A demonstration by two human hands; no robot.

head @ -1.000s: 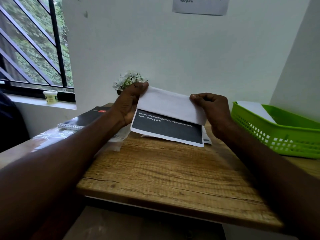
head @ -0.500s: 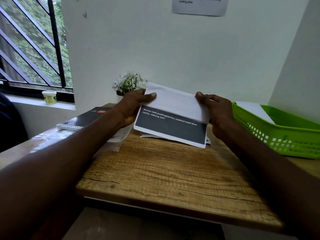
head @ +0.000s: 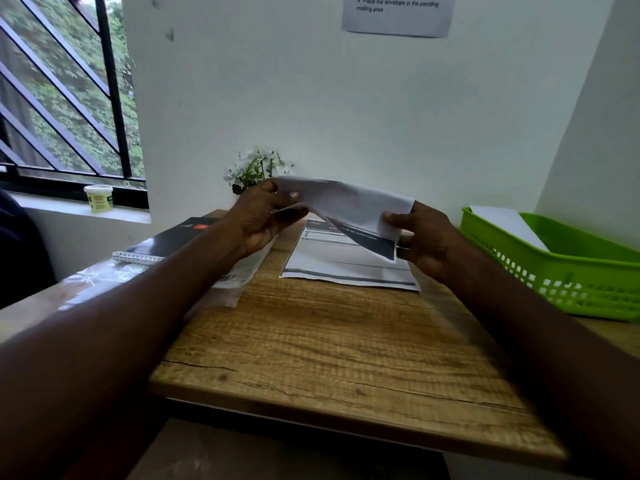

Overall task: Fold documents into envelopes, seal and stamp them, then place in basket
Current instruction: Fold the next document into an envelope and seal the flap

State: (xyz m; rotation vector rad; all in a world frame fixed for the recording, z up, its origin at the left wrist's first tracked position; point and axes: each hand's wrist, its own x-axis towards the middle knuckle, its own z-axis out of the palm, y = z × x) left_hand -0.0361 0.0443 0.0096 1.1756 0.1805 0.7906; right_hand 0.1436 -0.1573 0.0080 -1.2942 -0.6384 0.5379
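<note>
A folded document is held in the air above the far middle of the wooden table, clear of the surface, with its long axis running left to right between the two hands. Its left end is pinched by the left hand, thumb over the top edge and fingers beneath; its right end is pinched by the right hand, where a dark printed panel hangs below the white flap. Both grips are narrow and closed on the paper itself. The sheet is bowed upward in the middle, so the fold appears not yet pressed flat. Directly under it, near the far edge, another printed sheet lies flat. The green basket stands at the far right edge, just beside the right hand and well apart from the left, so the right hand is judged the nearer for any later placing. No envelope can be made out with certainty. The next fold is judged to turn on the sheet's long axis being kept level between the two pinches.
</note>
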